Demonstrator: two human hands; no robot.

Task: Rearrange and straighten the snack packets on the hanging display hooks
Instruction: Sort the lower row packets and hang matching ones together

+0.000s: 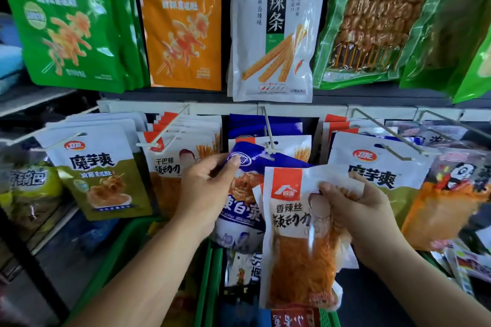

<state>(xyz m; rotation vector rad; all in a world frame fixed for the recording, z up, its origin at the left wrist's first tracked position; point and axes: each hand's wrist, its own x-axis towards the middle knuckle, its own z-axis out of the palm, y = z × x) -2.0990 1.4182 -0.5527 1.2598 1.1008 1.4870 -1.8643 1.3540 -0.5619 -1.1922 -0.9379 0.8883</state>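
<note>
At middle hook point(268, 141) | left grip point(207, 183) pinches glossy blue packet point(249, 159); right grip point(353, 204) clasps crinkly orange-white pouch point(292, 247)

Blue-white packet point(243, 167); orange-white packet point(295, 233); green-white packets point(71, 24) above.

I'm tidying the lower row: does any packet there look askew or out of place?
Yes. At the centre hook the blue-and-white packet sits tilted, its top pinched by the left hand, in front of a differently printed white packet. The right hand holds an orange-and-white packet loose, off any hook.
</note>
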